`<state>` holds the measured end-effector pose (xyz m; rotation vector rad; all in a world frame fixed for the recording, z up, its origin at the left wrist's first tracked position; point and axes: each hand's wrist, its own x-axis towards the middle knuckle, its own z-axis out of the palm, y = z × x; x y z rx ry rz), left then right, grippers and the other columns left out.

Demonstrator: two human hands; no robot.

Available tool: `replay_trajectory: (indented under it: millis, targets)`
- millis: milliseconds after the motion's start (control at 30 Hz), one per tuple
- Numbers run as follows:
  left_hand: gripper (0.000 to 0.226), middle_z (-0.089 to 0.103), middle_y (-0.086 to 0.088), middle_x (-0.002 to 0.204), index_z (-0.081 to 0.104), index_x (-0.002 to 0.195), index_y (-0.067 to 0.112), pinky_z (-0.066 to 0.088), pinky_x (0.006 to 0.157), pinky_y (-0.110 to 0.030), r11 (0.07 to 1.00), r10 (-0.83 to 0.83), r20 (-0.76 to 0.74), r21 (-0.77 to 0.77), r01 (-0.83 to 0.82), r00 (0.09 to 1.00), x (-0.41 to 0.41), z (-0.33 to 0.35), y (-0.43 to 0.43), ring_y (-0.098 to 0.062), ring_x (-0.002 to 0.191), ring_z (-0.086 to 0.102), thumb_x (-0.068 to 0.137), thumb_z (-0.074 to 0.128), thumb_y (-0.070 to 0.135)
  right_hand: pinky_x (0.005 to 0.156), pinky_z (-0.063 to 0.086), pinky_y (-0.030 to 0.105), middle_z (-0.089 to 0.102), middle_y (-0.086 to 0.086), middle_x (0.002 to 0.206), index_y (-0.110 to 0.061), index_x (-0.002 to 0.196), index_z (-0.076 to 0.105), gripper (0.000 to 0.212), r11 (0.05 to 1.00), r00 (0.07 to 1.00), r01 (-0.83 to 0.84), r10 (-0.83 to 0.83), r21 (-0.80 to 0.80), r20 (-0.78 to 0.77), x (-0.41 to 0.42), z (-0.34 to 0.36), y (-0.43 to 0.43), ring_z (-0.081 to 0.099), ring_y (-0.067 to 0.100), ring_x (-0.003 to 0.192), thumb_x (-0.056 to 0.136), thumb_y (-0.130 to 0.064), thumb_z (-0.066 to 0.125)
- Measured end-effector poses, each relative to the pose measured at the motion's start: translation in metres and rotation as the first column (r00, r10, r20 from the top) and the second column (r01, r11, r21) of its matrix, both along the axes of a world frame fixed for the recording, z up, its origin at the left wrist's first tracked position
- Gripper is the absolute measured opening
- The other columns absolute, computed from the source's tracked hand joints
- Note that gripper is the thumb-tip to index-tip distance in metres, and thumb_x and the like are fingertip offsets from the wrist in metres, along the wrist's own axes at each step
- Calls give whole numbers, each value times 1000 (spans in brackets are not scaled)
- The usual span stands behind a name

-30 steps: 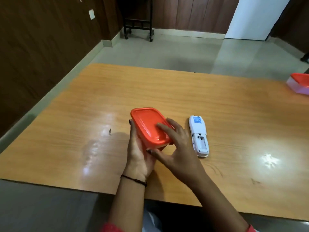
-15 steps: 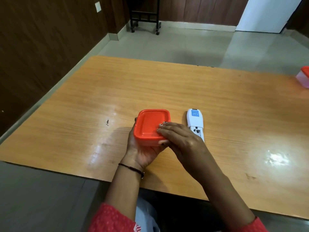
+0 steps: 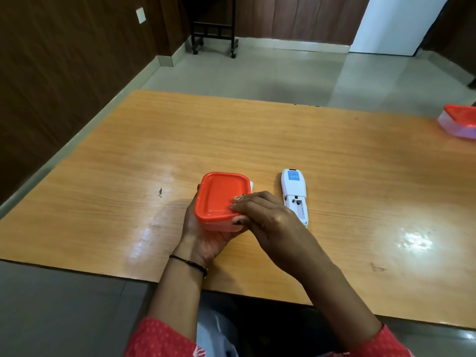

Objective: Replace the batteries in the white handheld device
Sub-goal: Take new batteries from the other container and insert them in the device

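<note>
My left hand (image 3: 206, 235) cups the red-lidded box (image 3: 222, 199); my right hand (image 3: 268, 222) pinches its near-right lid corner. The white device (image 3: 294, 195) lies face-down just right of my right hand, battery bay open.

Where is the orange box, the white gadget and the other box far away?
orange box (image 3: 221, 195): head view, middle of its lid.
white gadget (image 3: 293, 186): head view, its back below the blue label.
far box (image 3: 461, 117): head view, its red lid.

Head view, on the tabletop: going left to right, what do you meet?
Dark scuff mark → orange-lidded container held by the left hand → white handheld device, back up, battery bay open → second orange-lidded container at the far right edge.
</note>
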<state>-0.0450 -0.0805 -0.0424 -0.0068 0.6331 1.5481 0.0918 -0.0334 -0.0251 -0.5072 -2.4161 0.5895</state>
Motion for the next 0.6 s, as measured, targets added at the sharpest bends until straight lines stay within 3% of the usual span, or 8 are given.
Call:
replay_trajectory:
  millis: [167, 267, 333, 400, 500, 600]
  targets:
    - [56, 65, -19, 70, 56, 93, -7, 54, 46, -34, 999, 4, 48, 32, -5, 999, -2, -4, -1, -25, 49, 62, 98, 26, 40, 83, 50, 35, 68, 3, 104, -8, 106, 65, 26, 999, 999, 38, -37, 33, -21, -6, -1, 0, 56, 18, 106, 92, -23, 49]
    - [54, 67, -20, 85, 57, 103, -4, 57, 61, -40, 1000, -29, -32, 8, 29, 999, -2, -7, -1, -29, 68, 66, 97, 33, 44, 77, 47, 24, 65, -1, 91, -7, 96, 66, 18, 993, 975, 106, -113, -46, -193, -9, 2, 0, 58, 13, 90, 88, -10, 50]
    - [57, 64, -19, 107, 58, 113, 5, 55, 75, -41, 996, -84, -89, -37, 82, 992, 2, -7, -2, -30, 86, 64, 91, 43, 55, 68, 44, 14, 59, -11, 80, -9, 92, 67, 19, 958, 899, 211, -269, -196, -347, -8, 13, 15, 56, 2, 74, 87, -5, 48]
    - [57, 56, -21, 125, 58, 115, 11, 54, 80, -42, 994, -98, -49, -56, 96, 994, 8, -4, -3, -31, 93, 62, 87, 48, 59, 62, 43, 11, 60, -12, 73, -9, 92, 68, 19, 914, 822, 261, -379, -311, -424, -6, 22, 31, 56, 1, 64, 92, -7, 49]
    - [63, 57, -24, 123, 52, 127, 15, 55, 78, -44, 997, -34, -13, -76, 32, 999, 10, -5, 3, -35, 90, 65, 84, 51, 60, 57, 52, 24, 62, -9, 72, -13, 89, 67, 20, 821, 703, 307, -536, -481, -467, 0, 17, 44, 56, 9, 63, 97, -13, 48]
    - [76, 59, -24, 119, 45, 136, 11, 57, 76, -50, 998, -44, -45, -41, 42, 998, 11, -6, 7, -33, 89, 65, 83, 43, 65, 56, 48, 37, 56, -4, 66, -21, 74, 63, 28, 658, 511, 445, -744, -607, -432, 24, 4, 59, 50, 14, 63, 97, -23, 48]
